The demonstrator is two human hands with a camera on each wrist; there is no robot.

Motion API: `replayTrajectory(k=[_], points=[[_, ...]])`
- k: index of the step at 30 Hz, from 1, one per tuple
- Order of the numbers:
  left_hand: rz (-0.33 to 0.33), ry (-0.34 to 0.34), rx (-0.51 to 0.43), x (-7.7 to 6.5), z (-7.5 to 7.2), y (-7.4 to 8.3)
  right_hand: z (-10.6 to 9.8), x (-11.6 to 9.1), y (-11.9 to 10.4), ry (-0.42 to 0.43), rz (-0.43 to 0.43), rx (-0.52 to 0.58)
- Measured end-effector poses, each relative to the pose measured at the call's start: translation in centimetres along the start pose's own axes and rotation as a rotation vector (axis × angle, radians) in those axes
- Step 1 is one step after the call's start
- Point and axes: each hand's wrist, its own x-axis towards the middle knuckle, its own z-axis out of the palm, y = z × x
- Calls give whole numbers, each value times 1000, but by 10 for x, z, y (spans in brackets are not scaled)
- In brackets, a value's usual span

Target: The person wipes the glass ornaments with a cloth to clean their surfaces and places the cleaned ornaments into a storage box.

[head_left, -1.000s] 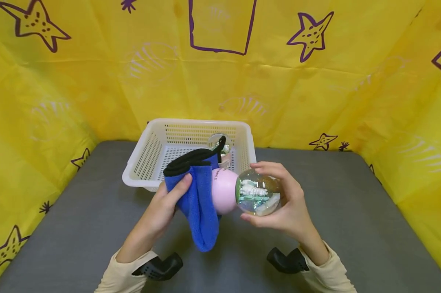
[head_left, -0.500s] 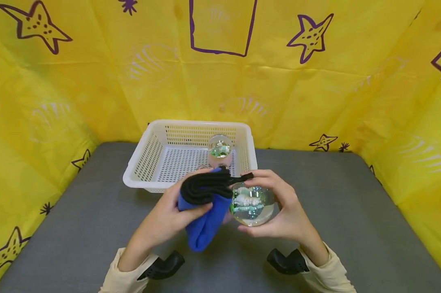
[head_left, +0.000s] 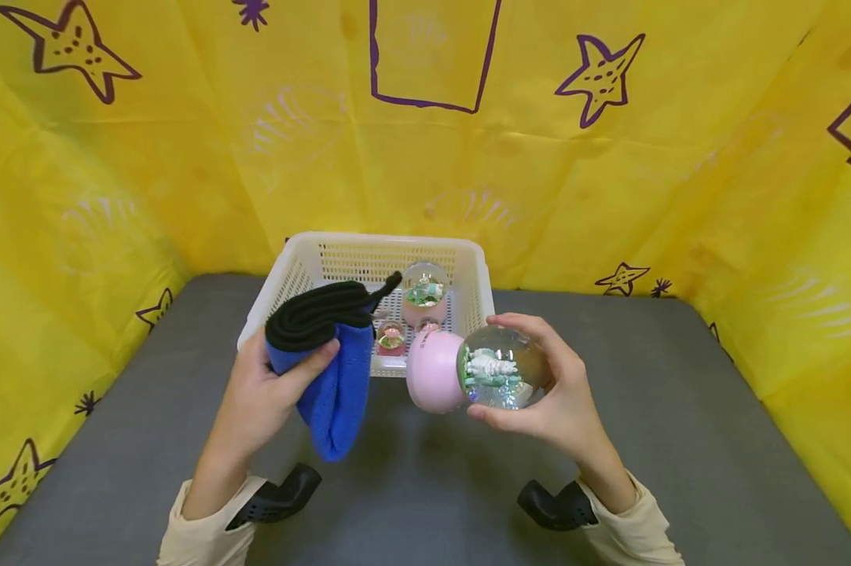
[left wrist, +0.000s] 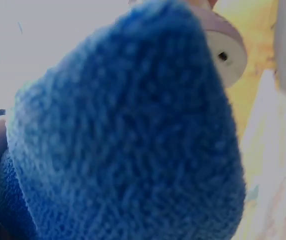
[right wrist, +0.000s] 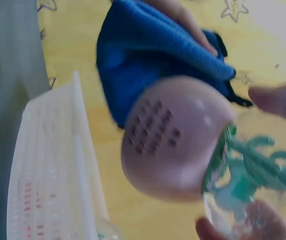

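Observation:
My right hand (head_left: 555,393) grips a snow globe (head_left: 435,371) by its clear ball, tipped on its side with the pink base pointing left. White and green figures show inside the glass. In the right wrist view, dark lettering marks the pink base (right wrist: 173,145). My left hand (head_left: 258,393) holds a folded blue cloth (head_left: 340,385) with a black edge, apart from the globe and to its left. The cloth (left wrist: 133,130) fills most of the left wrist view, with the globe's pale underside (left wrist: 228,55) and a small dark hole beyond it.
Behind the hands, a white plastic basket (head_left: 255,314) stands on the grey table (head_left: 637,346). In it are another pink-based snow globe (head_left: 425,295) and a smaller globe (head_left: 391,338). A yellow patterned cloth (head_left: 411,165) hangs behind and at both sides.
My left hand has drawn the cloth left, away from the globe, after passing in front of its base. The pink base shows again. My right hand stays near the same place, still gripping the globe.

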Motion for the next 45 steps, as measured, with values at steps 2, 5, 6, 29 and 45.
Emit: replayTrajectory(k=[2, 5, 6, 29, 45], points=[[-11, 64, 21, 0, -9, 1, 1, 2, 1, 65, 70, 11], [-20, 118, 53, 0, -17, 2, 6, 7, 4, 161, 148, 22], [-22, 122, 63, 1, -19, 2, 8, 10, 6, 187, 168, 25], [-39, 179, -94, -1, -44, 2, 109, 81, 59, 111, 244, -206], [-61, 168, -334, 2, -59, -3, 162, 102, 84, -201, 260, -399]])
